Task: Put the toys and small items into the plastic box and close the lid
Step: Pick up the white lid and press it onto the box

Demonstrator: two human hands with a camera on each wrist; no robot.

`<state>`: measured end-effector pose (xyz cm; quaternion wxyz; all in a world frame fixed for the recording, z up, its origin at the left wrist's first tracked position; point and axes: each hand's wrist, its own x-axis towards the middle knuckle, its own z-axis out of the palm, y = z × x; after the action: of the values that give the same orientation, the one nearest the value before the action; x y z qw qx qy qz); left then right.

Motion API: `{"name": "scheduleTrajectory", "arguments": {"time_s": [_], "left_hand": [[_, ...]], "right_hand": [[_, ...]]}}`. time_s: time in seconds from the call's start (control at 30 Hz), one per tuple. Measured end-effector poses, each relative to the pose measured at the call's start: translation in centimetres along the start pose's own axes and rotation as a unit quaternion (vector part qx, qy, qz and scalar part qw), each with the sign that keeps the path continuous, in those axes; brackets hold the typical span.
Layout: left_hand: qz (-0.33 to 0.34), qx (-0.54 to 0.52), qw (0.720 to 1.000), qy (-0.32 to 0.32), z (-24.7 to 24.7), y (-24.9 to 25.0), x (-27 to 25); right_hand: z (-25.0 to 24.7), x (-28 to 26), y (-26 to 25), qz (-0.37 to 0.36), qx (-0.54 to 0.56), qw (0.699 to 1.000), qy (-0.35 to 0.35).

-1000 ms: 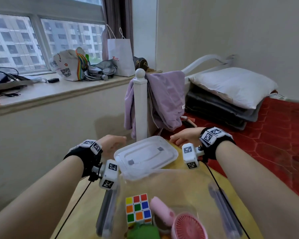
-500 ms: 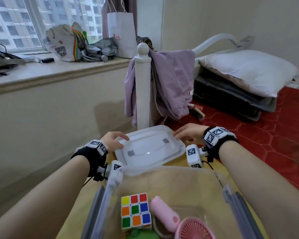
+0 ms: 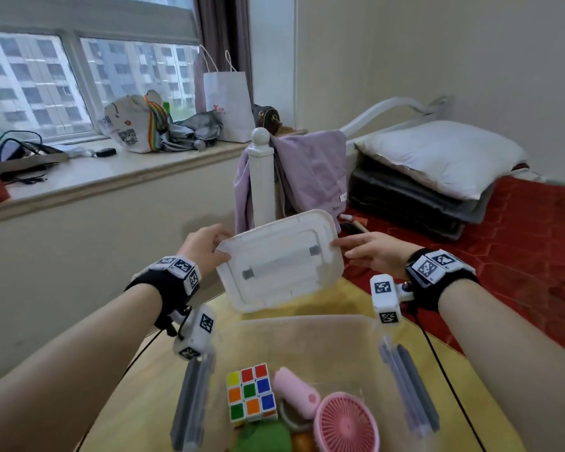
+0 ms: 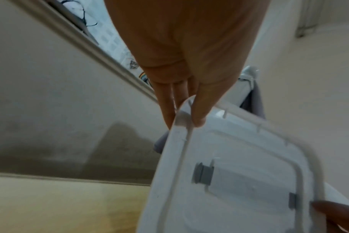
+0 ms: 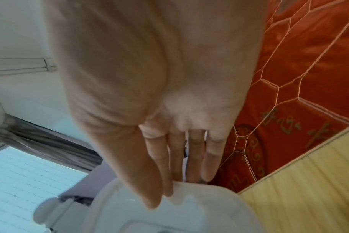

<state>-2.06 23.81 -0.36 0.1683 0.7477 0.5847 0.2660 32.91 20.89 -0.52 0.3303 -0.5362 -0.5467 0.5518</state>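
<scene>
I hold the white translucent lid [image 3: 279,261] in the air, tilted with its inner side toward me, above the far end of the clear plastic box [image 3: 307,324]. My left hand [image 3: 206,244] pinches its left edge, thumb in front and fingers behind. My right hand [image 3: 367,251] pinches the right edge the same way. The left wrist view shows the lid [image 4: 235,181] between thumb and fingers [image 4: 197,110]. The lid [image 5: 169,209] appears under my fingers [image 5: 165,165] in the right wrist view. Inside the box lie a Rubik's cube [image 3: 250,394], a pink fan [image 3: 344,422], a pink cylinder [image 3: 296,391] and a green toy [image 3: 265,437].
The box sits on a small yellow wooden table [image 3: 137,409]. Beyond it stands a white bedpost [image 3: 261,177] draped with a purple garment [image 3: 313,174], then a bed with a red cover [image 3: 519,243]. A windowsill [image 3: 79,177] with bags runs along the left wall.
Both hands took the lid by its ends and lifted it off the table. It now hangs tilted toward me above the far end of the box.
</scene>
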Motion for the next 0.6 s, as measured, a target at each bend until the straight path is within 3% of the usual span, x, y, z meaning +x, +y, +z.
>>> {"name": "scheduleTrajectory", "arguments": {"time_s": [0.3,0.47,0.6], "left_hand": [[0.077,0.064,0.992,0.082,-4.8,5.6,-6.4],[0.096,0.1,0.986,0.097,-5.6,7.6,-11.0],[0.149,0.115,0.968,0.165,-4.4,7.8,-15.6]], "right_hand": [[1.5,-8.4,-1.9,-0.032,-0.043,0.998,-0.029],[3.6,-12.7,-1.8,-0.026,-0.086,0.996,0.0],[5.7,-16.0,-1.1,-0.026,-0.056,0.997,0.047]]}}
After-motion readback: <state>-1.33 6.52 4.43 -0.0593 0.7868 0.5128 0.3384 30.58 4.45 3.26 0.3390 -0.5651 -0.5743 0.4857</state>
